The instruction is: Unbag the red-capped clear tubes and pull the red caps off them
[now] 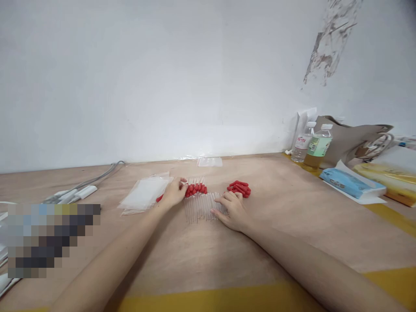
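A row of clear glass dropper tubes [201, 207] lies side by side on the wooden table [279, 225], their red rubber bulbs [196, 189] lined up at the far end. My left hand [174, 193] pinches the left end of the red bulb row. My right hand [231, 210] rests flat on the right edge of the tube row, fingers spread. A loose pile of red bulbs [239, 189] sits just beyond my right hand.
A stack of clear plastic bags [145, 194] lies left of the tubes, another small bag [209, 162] by the wall. Grey cables and white adapters [78, 190] run at left. Two water bottles [312, 144], a brown bag [351, 136] and a blue tissue pack [349, 183] stand right.
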Demonstrator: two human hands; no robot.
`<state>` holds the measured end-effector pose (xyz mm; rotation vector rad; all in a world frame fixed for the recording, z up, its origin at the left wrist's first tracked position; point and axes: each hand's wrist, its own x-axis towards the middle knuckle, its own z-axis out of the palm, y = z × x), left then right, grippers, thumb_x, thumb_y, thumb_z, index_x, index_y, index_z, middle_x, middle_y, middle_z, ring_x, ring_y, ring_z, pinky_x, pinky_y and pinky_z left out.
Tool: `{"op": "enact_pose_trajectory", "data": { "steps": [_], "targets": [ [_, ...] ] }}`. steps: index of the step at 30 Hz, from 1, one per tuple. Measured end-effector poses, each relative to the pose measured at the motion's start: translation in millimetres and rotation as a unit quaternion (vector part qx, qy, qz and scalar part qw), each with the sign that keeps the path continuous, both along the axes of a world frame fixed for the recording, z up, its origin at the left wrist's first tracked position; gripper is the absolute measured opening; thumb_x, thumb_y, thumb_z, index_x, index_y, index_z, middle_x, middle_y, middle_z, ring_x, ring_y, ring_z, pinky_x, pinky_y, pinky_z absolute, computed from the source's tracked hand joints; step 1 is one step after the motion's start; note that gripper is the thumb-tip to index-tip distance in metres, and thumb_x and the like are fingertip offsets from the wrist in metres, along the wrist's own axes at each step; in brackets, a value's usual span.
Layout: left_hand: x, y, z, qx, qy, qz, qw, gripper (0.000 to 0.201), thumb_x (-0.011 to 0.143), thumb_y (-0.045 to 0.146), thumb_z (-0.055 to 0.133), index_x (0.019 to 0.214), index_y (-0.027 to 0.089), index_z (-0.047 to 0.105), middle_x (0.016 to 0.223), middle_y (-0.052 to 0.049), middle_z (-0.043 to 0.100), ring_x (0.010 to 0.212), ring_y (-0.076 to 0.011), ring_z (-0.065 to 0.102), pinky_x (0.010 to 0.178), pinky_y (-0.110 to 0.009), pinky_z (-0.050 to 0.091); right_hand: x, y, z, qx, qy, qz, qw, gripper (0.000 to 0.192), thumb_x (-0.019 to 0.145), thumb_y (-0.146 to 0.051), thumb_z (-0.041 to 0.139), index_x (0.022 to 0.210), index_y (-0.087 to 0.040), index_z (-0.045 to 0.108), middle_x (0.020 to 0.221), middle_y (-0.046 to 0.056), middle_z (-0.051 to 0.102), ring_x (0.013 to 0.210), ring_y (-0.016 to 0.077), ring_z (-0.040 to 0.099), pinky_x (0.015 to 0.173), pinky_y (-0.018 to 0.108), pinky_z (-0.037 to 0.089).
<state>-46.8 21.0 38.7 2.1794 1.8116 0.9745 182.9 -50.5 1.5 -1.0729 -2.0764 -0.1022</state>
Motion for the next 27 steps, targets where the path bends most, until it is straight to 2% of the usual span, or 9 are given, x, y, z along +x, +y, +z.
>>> {"op": "enact_pose_trajectory", "data": {
  "steps": [4,8,12,15,18,21,23,25,27],
  "targets": [
    [-7.3,-11.7,2.0,0.013,-0.034,0.037,0.999,0.024,0.078,0.032,0.041,0.089,0.016,0.055,0.072,-0.003,0.064,0.066,-0.0163,0.059,0.061,-0.026,0.043,-0.1,0.9,-1.5,0.006,0.015,0.000,1.000,0.023,0.078,-0.038,0.054,0.087,-0.018,0.060,0.080,0.003,0.055,0.078,0.0154,0.048,0.076,0.032,0.025],
    [-20.5,-42.0,3.7,0.033,-0.082,0.009,0.996,0.024,0.077,0.036,0.046,0.082,0.016,0.059,0.076,-0.003,0.065,0.067,-0.0155,0.060,0.060,-0.024,0.044,-0.4,2.1,-2.5,0.026,0.025,-0.002,0.999,0.021,0.078,-0.035,0.053,0.089,-0.018,0.060,0.082,0.003,0.054,0.078,0.0149,0.049,0.076,0.033,0.026],
    [-23.8,-73.4,-3.2,0.119,-0.086,-0.104,0.984,0.018,0.076,0.031,0.050,0.078,0.016,0.060,0.075,-0.004,0.063,0.071,-0.0155,0.059,0.065,-0.026,0.046,-0.1,-0.3,2.0,0.083,0.028,-0.013,0.996,0.033,0.078,-0.034,0.053,0.107,-0.018,0.055,0.098,0.008,0.054,0.089,0.0191,0.049,0.079,0.036,0.029],
    [-15.3,-87.1,-11.9,0.156,-0.055,-0.193,0.967,0.012,0.076,0.024,0.051,0.075,0.017,0.061,0.075,-0.005,0.061,0.072,-0.0150,0.058,0.067,-0.028,0.046,1.5,-4.3,6.7,0.136,-0.022,-0.001,0.990,0.047,0.078,-0.039,0.052,0.121,-0.020,0.045,0.116,0.012,0.048,0.103,0.0235,0.044,0.085,0.040,0.028],
    [-5.4,-92.9,-20.1,0.160,-0.046,-0.253,0.953,0.011,0.076,0.020,0.052,0.079,0.018,0.062,0.078,-0.005,0.061,0.073,-0.0143,0.057,0.066,-0.028,0.047,2.9,-6.5,7.2,0.161,-0.086,0.036,0.983,0.043,0.081,-0.039,0.049,0.121,-0.024,0.045,0.124,0.011,0.045,0.110,0.0229,0.041,0.091,0.042,0.023],
    [-2.0,-95.7,-25.2,0.164,-0.044,-0.300,0.939,0.011,0.076,0.017,0.053,0.082,0.018,0.062,0.081,-0.006,0.060,0.076,-0.0139,0.057,0.068,-0.027,0.048,2.8,-5.6,4.2,0.165,-0.107,0.063,0.978,0.030,0.083,-0.034,0.048,0.112,-0.025,0.052,0.117,0.008,0.053,0.107,0.0200,0.044,0.092,0.043,0.019],
    [-2.4,-98.0,-26.0,0.165,-0.037,-0.317,0.933,0.011,0.076,0.016,0.052,0.082,0.018,0.061,0.083,-0.006,0.060,0.078,-0.0142,0.057,0.069,-0.028,0.048,2.0,-4.3,2.1,0.161,-0.106,0.081,0.978,0.022,0.084,-0.031,0.047,0.103,-0.024,0.056,0.102,0.005,0.060,0.100,0.0174,0.048,0.092,0.041,0.019],
    [-2.3,-100.7,-24.9,0.166,-0.027,-0.311,0.936,0.013,0.078,0.017,0.050,0.086,0.018,0.060,0.085,-0.007,0.060,0.081,-0.0147,0.057,0.072,-0.029,0.048,1.0,-3.5,0.7,0.153,-0.104,0.096,0.978,0.017,0.085,-0.027,0.046,0.096,-0.023,0.059,0.084,0.002,0.063,0.088,0.0143,0.051,0.090,0.040,0.020],
    [0.4,-102.9,-22.5,0.176,-0.002,-0.279,0.944,0.022,0.079,0.021,0.049,0.099,0.018,0.057,0.096,-0.010,0.058,0.091,-0.0177,0.055,0.079,-0.033,0.046,-0.1,-3.7,0.3,0.148,-0.101,0.101,0.979,0.017,0.085,-0.025,0.045,0.093,-0.021,0.060,0.073,0.000,0.061,0.078,0.0123,0.051,0.089,0.039,0.021]
  ]
}}
